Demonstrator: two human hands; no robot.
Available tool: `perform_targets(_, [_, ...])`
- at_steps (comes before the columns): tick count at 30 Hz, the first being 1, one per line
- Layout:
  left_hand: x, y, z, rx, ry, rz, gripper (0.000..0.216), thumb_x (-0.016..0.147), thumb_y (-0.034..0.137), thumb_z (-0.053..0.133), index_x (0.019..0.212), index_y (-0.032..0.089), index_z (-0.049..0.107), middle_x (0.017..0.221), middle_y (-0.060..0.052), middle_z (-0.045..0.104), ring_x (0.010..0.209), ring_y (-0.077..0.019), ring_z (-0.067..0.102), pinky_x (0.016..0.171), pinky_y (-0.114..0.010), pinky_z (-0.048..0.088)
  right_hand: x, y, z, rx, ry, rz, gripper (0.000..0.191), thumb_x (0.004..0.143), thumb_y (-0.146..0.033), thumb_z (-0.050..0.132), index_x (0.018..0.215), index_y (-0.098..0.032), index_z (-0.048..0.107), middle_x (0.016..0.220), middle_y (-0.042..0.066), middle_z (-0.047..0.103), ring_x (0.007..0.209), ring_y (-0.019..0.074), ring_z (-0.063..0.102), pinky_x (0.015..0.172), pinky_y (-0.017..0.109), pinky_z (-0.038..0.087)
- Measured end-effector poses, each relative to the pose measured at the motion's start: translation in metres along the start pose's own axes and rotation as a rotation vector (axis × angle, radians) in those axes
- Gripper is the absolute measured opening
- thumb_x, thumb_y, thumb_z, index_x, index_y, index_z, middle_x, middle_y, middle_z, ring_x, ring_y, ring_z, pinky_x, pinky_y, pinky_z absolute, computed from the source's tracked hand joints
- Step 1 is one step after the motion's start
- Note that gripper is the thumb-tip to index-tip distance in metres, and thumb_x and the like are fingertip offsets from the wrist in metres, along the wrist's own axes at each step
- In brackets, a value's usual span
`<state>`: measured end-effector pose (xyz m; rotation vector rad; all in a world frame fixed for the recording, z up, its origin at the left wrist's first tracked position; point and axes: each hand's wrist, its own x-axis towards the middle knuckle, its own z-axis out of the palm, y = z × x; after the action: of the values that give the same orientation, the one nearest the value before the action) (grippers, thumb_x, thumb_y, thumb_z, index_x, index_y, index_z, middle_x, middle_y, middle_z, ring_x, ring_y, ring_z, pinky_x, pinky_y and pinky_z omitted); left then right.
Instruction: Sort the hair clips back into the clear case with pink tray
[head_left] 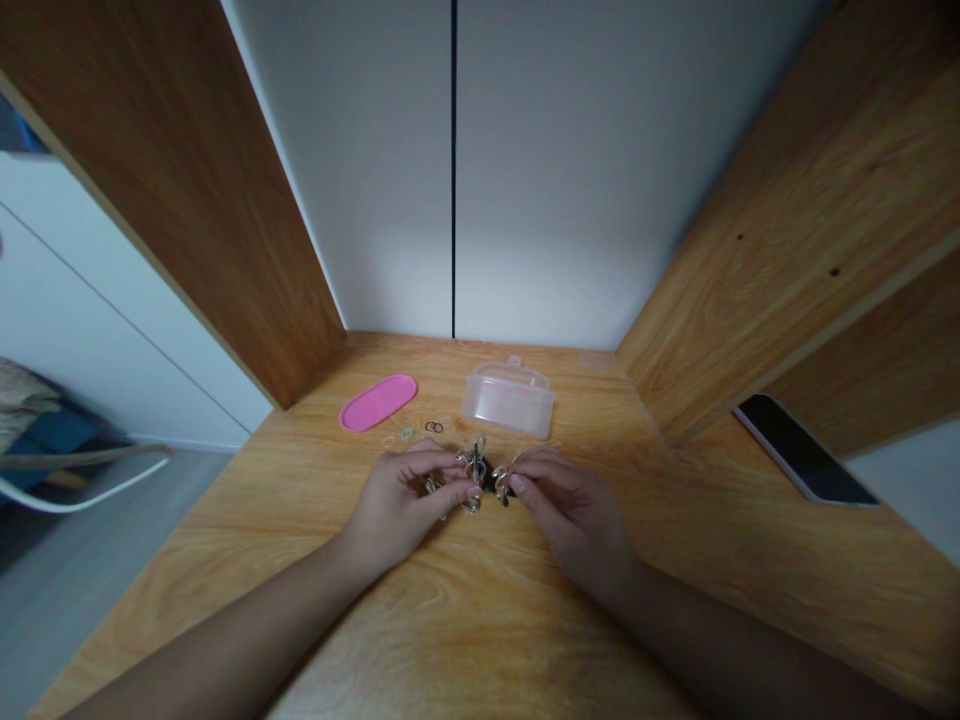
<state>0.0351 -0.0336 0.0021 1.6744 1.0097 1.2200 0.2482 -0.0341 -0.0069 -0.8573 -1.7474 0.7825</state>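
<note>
My left hand (405, 500) pinches a shiny metal hair claw clip (474, 465) between thumb and fingers. More curled metal shows under its palm, partly hidden by the fingers. My right hand (574, 505) is closed on a gold-coloured metal hair claw clip (502, 484), close beside the first. Something small and black lies between and behind the two clips; its kind cannot be made out. Just beyond my left hand, several small hair ties (434, 427) lie on the wooden surface, some dark and some pale.
An oval pink lid (378, 403) lies at the back left. Behind my hands stands a clear plastic box (508, 405). A phone (806, 450) rests at the right by a wooden panel. White doors (525, 200) close off the back of the wooden tabletop (465, 620).
</note>
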Motion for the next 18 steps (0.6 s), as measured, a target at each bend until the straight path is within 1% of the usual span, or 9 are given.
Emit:
perform_targets(3, [-0.0004, 0.0005, -0.0020, 0.130, -0.024, 0.098, 0.008, 0.082, 0.025, 0.078, 0.089, 0.021, 0.080, 0.076, -0.002, 0.073, 0.070, -0.0128, 0.063, 0.066, -0.023, 0.050, -0.0022, 0.0035, 0.0026, 0.022, 0.044, 0.004, 0.008, 0.089, -0.019, 0.069, 0.091, -0.024, 0.075, 0.084, 0.003, 0.075, 0.075, 0.0164, 0.069, 0.070, 0.029, 0.055])
perform_targets(5, [-0.0009, 0.0005, -0.0026, 0.180, -0.058, 0.152, 0.010, 0.083, 0.026, 0.078, 0.092, 0.023, 0.080, 0.077, -0.002, 0.073, 0.071, -0.0128, 0.062, 0.066, -0.023, 0.050, -0.0035, 0.0050, 0.0040, 0.021, 0.069, 0.014, 0.007, 0.086, -0.019, 0.071, 0.090, -0.024, 0.075, 0.081, 0.002, 0.076, 0.071, 0.0158, 0.069, 0.066, 0.028, 0.055])
perform_targets(8, [-0.0020, -0.0006, -0.0023, 0.205, -0.100, 0.212, 0.009, 0.084, 0.027, 0.077, 0.092, 0.024, 0.080, 0.076, -0.002, 0.073, 0.071, -0.0134, 0.061, 0.065, -0.023, 0.049, -0.0046, 0.0038, 0.0045, -0.005, 0.086, 0.027, 0.004, 0.084, -0.020, 0.072, 0.085, -0.023, 0.075, 0.077, 0.002, 0.075, 0.067, 0.0155, 0.069, 0.064, 0.027, 0.056])
perform_targets(12, [-0.0035, -0.0029, -0.0010, 0.205, -0.120, 0.247, 0.009, 0.083, 0.028, 0.078, 0.091, 0.023, 0.080, 0.074, -0.002, 0.073, 0.071, -0.0135, 0.059, 0.065, -0.023, 0.048, -0.0046, -0.0016, 0.0035, -0.063, 0.074, 0.043, 0.003, 0.083, -0.020, 0.072, 0.081, -0.021, 0.074, 0.073, 0.002, 0.074, 0.064, 0.0148, 0.069, 0.062, 0.026, 0.055])
perform_targets(18, [-0.0029, -0.0019, 0.0007, 0.220, -0.134, 0.272, 0.011, 0.083, 0.030, 0.078, 0.088, 0.022, 0.080, 0.070, -0.003, 0.071, 0.069, -0.0137, 0.057, 0.062, -0.023, 0.047, -0.0047, -0.0036, 0.0047, -0.077, 0.028, 0.067, 0.006, 0.082, -0.020, 0.070, 0.076, -0.021, 0.071, 0.071, 0.002, 0.074, 0.061, 0.0137, 0.068, 0.059, 0.024, 0.052])
